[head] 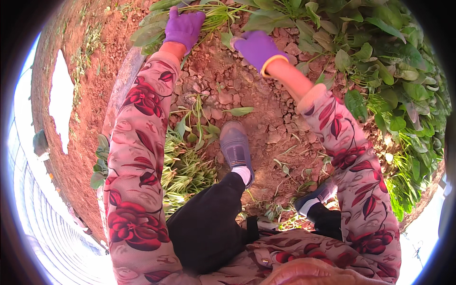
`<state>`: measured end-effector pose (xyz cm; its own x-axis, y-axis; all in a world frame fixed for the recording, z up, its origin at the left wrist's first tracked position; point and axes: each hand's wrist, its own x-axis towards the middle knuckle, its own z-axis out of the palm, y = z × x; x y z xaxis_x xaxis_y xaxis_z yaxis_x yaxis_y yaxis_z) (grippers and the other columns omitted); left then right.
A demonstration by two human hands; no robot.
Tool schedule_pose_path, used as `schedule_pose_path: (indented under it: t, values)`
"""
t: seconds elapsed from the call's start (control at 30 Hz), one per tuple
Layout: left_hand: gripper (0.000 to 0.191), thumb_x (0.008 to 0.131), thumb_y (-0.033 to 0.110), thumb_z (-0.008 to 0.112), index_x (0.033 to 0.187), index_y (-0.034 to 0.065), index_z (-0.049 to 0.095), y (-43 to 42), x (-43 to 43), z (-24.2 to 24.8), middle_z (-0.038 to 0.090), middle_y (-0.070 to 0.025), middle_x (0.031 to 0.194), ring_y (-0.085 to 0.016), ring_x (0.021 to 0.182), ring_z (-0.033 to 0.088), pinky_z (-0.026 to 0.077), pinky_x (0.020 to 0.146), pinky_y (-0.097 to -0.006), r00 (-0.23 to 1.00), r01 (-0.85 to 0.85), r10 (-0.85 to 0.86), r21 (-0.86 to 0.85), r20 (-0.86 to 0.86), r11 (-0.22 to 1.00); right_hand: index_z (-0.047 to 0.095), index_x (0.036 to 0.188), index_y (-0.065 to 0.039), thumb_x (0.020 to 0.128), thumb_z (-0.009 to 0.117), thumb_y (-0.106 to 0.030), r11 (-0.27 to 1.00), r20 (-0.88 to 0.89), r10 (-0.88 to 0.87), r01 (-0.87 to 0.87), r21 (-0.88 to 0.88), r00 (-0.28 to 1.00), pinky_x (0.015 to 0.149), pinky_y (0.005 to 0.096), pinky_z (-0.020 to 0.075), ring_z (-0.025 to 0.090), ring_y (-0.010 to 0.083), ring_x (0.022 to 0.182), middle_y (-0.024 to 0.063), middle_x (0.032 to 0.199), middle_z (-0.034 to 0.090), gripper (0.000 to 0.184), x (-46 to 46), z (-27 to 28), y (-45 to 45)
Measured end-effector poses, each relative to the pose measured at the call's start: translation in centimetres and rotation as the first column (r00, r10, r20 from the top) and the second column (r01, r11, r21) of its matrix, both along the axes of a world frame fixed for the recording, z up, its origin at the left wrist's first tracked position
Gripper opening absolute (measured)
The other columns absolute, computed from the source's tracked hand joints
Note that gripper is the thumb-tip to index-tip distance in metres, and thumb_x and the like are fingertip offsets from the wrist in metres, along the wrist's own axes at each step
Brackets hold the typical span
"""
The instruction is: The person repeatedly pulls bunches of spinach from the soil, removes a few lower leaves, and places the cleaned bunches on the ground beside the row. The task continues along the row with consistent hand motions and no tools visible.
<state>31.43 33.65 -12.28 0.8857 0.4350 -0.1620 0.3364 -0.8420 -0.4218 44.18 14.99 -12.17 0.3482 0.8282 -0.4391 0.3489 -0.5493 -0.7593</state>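
Observation:
My left hand (pixel 183 28), in a purple glove, is at the top against a bunch of leafy greens (pixel 153 30) that look like spinach. Leaves stick out to its left and pale green stems (pixel 219 16) to its right. Its fingertips are hidden, so a firm grip cannot be confirmed. Slightly blurred, my right hand (pixel 257 48) hangs over the reddish soil in a matching glove with a yellow cuff. Its fingers look curled, beside a single leaf (pixel 227 40); whether anything is in them is unclear. Standing leafy plants (pixel 285 16) grow just beyond it.
Dense greens (pixel 406 82) fill the right side. A heap of cut greens (pixel 190 169), stem ends up, lies beside my shoe (pixel 235 146). Cloddy soil (pixel 270 124) with loose leaves spreads between my feet. A pale plank-like strip (pixel 123 80) runs under my left arm.

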Motion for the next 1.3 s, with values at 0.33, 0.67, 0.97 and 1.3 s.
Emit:
schedule_pose_path:
  t: [0.33,0.67,0.97,1.3]
  values:
    - [0.032,0.08,0.03,0.064,0.108,0.0137,0.063,1.4,1.1,0.2,0.069,-0.0089,0.094,-0.029,0.096,0.066,0.026,0.11,-0.0538,0.996,-0.037,0.03,0.078,0.088,0.996,0.07,0.095,-0.001,0.092,0.057,-0.032,0.981,-0.022,-0.045,0.048,0.189,0.999,0.066,0.0333,0.051,0.059,0.0179,0.066,0.0083,0.076,0.064,0.034,-1.8,-4.1,3.4]
    - [0.041,0.091,0.014,0.059,0.131,0.022,0.054,-9.1,-2.7,11.8,0.07,-0.0067,0.108,-0.02,0.098,0.068,0.041,0.103,-0.0406,0.879,-0.439,0.476,-0.447,-0.034,0.779,0.061,0.12,-0.006,0.09,0.063,-0.035,0.998,-0.001,0.039,-0.038,0.049,0.999,0.085,0.0437,0.052,0.066,0.0322,0.1,0.0189,0.107,0.068,0.042,-0.7,1.2,-21.7]
    - [0.05,0.082,0.0,0.07,0.13,0.0019,0.057,-20.7,-9.9,15.7,0.066,-0.0042,0.115,-0.016,0.103,0.063,0.05,0.093,-0.0293,0.627,0.379,0.757,-0.777,-0.183,-0.502,0.062,0.12,-0.012,0.083,0.063,-0.032,0.934,0.434,0.35,-0.269,-0.237,0.83,0.083,0.0458,0.0519,0.065,0.0354,0.098,0.0175,0.11,0.065,0.042,3.4,13.3,-36.0]
    - [0.046,0.083,0.005,0.071,0.127,0.0017,0.057,-31.5,-5.7,31.4,0.067,-0.0069,0.113,-0.017,0.101,0.064,0.052,0.088,-0.0324,0.743,0.502,0.607,-0.835,0.282,-0.227,0.051,0.139,-0.011,0.072,0.086,-0.019,0.747,0.303,-0.399,0.116,0.654,0.866,0.071,0.026,0.0522,0.06,0.0111,0.082,0.0057,0.106,0.061,0.076,-4.5,35.7,-42.3]
